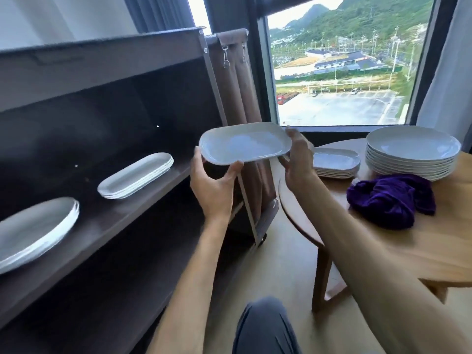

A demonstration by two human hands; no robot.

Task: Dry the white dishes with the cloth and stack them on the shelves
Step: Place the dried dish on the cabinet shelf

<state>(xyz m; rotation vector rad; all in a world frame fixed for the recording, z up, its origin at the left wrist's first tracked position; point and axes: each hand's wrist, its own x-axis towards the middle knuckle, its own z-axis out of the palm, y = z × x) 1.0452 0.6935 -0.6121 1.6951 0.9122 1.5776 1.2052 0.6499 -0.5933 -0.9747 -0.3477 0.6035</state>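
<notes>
Left hand (213, 190) and right hand (297, 162) each grasping an end of a white dish (245, 143), held between shelf (107, 221) and table (421, 241), purple cloth (390, 200) on table

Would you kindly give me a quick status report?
Both hands, left and right, grip oblong dish midair. Shelf stack ahead. Cloth on table. Path clear.
</notes>
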